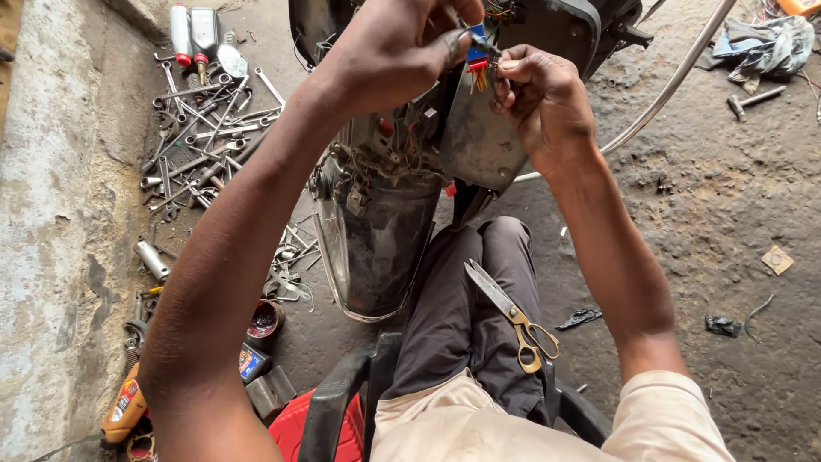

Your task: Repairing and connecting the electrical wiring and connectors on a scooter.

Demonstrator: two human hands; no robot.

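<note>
My left hand pinches a small blue and red wire connector at the top of a motorcycle headlight housing. My right hand grips the bundle of coloured wires just below that connector. The housing's grey metal plate stands between my hands and my knee. A pair of scissors with yellow handles lies on my thigh, touched by neither hand.
Several spanners and wrenches lie scattered on the ground at the left by a concrete wall. Spray cans stand at the back left. A small tin, a black chair arm and a metal tube are nearby.
</note>
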